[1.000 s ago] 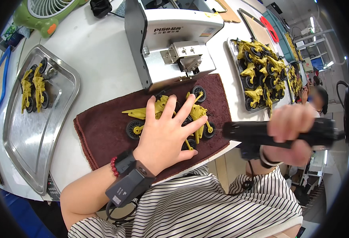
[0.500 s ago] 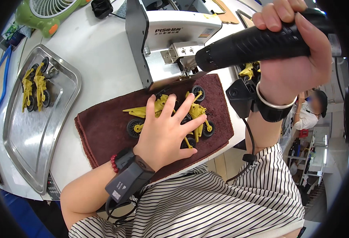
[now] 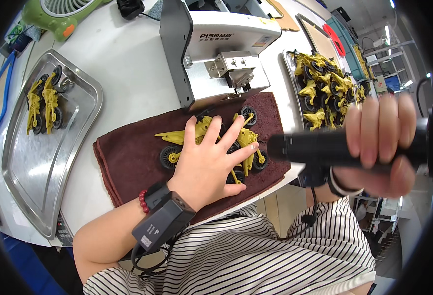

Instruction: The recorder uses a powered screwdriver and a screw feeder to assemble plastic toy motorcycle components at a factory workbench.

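Note:
My left hand [image 3: 204, 164] lies with spread fingers over yellow toy motorcycles [image 3: 174, 138] with black wheels, pressing them on a folded dark-red towel [image 3: 128, 160]. Its palm and fingers hide parts of them, so I cannot tell exactly how many lie there. In my right hand [image 3: 381, 142] is a black electric screwdriver [image 3: 320, 147], the fingers wrapped around its body. The tool is held roughly level, its front end over the towel's right side, close to the toys' wheels. Motion blurs the hand and the tool somewhat.
A grey-and-white screw feeder machine [image 3: 226, 44] stands just beyond the towel. The metal tray [image 3: 24, 189] at left bears two yellow toy motorcycles [image 3: 50, 105]. Many more lie piled in another tray [image 3: 292, 73] at right. A green fan [image 3: 61, 17] stands at the far left.
My right hand has brought the screwdriver down and toward me, away from the feeder's front. The piled tray at right is now uncovered. My left hand stays on the toys.

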Available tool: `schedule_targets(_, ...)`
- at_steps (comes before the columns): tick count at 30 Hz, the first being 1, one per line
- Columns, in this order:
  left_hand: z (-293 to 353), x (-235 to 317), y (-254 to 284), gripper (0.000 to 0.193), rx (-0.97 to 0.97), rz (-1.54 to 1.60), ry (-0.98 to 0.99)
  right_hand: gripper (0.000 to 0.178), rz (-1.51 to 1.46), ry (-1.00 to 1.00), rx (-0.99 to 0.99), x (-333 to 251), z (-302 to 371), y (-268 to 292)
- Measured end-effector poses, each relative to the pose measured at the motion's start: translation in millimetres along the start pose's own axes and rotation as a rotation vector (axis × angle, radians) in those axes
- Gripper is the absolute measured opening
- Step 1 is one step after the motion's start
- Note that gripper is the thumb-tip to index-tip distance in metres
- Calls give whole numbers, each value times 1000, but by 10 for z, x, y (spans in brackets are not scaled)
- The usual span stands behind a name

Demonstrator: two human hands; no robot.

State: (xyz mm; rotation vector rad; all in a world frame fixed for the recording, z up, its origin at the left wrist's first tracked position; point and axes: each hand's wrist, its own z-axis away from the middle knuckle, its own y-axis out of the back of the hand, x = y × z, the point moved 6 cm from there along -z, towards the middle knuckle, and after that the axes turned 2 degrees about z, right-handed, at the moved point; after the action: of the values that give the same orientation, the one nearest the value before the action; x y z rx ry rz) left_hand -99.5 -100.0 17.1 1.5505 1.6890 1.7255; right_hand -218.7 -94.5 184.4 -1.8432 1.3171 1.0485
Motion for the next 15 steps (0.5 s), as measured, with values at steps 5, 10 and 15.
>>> schedule_targets(5, 9, -38, -14, 68, -21, -15, 24, 29, 65, -48, -20, 114, 248, -110)
schedule_targets(10, -9, -7, -19, 68, -16, -6, 10, 27, 85, -104, 67, 207, 392, -158)
schedule_targets(15, 1, -4, -10, 69, -17, -11, 19, 27, 137, -77, 52, 303, 433, -151)
